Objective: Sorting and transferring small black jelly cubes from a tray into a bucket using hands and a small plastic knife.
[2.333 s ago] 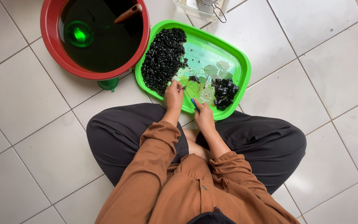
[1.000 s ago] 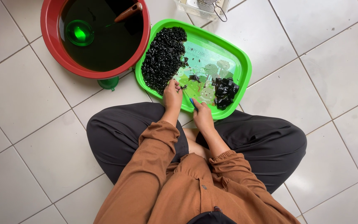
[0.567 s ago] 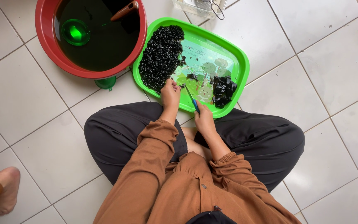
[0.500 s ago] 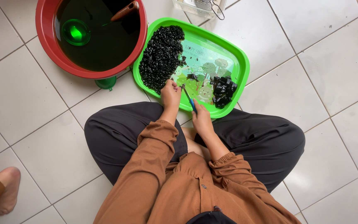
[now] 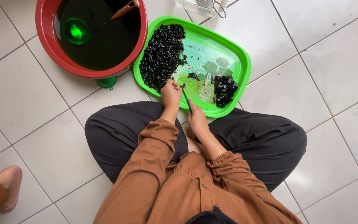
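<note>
Right hand (image 5: pixel 196 118) grips a blue-handled knife (image 5: pixel 186 98); left hand (image 5: pixel 171 92) pinches black jelly (image 5: pixel 182 86) on green tray (image 5: pixel 241 60)

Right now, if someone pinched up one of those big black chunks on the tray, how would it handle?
The chunks look glossy and wet, so probably slippery. They sit slumped in a soft heap, and the pile beside them is finely cut, so likely wobbly jelly that breaks under a hard squeeze. Blocky, so unlikely to roll on the tray.

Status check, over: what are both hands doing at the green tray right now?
Left hand pinning a small black jelly piece on the green tray. Right hand gripping a blue-handled knife. Nothing in the way.
</note>
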